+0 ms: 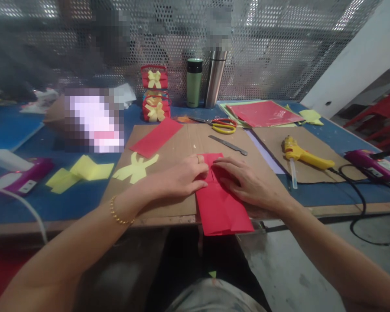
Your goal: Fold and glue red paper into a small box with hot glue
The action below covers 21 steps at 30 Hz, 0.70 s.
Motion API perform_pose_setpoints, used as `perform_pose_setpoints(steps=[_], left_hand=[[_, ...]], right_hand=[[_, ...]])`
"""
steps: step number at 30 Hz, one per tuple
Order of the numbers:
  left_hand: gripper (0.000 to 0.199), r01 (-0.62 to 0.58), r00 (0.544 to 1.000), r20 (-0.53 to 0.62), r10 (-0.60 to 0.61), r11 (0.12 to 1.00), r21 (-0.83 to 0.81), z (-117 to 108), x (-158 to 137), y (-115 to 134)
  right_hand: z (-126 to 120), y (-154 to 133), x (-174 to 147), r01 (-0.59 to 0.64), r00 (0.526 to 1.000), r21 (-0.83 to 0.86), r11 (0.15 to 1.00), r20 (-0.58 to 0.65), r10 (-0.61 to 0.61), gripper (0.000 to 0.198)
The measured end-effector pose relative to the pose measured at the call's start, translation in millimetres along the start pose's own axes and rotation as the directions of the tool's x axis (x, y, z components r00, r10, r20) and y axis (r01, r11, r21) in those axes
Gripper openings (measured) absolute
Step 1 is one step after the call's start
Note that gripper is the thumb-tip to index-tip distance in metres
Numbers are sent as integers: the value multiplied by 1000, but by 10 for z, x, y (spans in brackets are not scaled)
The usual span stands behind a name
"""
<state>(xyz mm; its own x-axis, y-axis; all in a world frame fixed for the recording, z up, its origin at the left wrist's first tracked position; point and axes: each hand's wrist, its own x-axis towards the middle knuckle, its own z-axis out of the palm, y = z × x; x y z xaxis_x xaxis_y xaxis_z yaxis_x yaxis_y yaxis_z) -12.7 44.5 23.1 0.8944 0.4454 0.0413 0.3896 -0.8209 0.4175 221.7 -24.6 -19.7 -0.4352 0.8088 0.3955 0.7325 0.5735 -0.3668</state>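
Observation:
A creased sheet of red paper (224, 208) lies at the front of the cardboard, its near end hanging over the table edge. My left hand (185, 175), with a ring and a beaded bracelet, pinches the paper's left side with curled fingers. On the opposite side my right hand (243, 177) grips the paper, fingers bent over its far part. Beyond them a flat grey blade (228, 144) rests on the cardboard sheet (195, 138). Left of my left hand are a yellow paper bow cutout (135, 168) and a red paper strip (156, 138).
Scissors (224, 125) lie behind the blade. Red paper boxes with yellow bows (155, 93), a green bottle (194, 82) and a steel bottle (216, 80) stand at the back. A yellow glue gun (307, 157) with a trailing cable sits right. Yellow paper pieces (81, 171) lie left.

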Motion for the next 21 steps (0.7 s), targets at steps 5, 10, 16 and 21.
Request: perform_pose_setpoints(steps=[5, 10, 16, 21], left_hand=[[14, -3, 1000, 6, 3, 1000, 12, -1, 5, -6], [16, -4, 1000, -13, 4, 1000, 19, 5, 29, -5], [22, 3, 994, -106, 5, 997, 73, 135, 117, -85], [35, -50, 994, -87, 64, 987, 151, 167, 136, -108]], right_hand=[[0, -15, -12, 33, 999, -46, 998, -19, -34, 37], [-21, -25, -2, 23, 1000, -62, 998, 10, -22, 35], [13, -28, -11, 17, 1000, -50, 999, -18, -18, 37], [3, -15, -31, 22, 1000, -43, 999, 11, -22, 44]])
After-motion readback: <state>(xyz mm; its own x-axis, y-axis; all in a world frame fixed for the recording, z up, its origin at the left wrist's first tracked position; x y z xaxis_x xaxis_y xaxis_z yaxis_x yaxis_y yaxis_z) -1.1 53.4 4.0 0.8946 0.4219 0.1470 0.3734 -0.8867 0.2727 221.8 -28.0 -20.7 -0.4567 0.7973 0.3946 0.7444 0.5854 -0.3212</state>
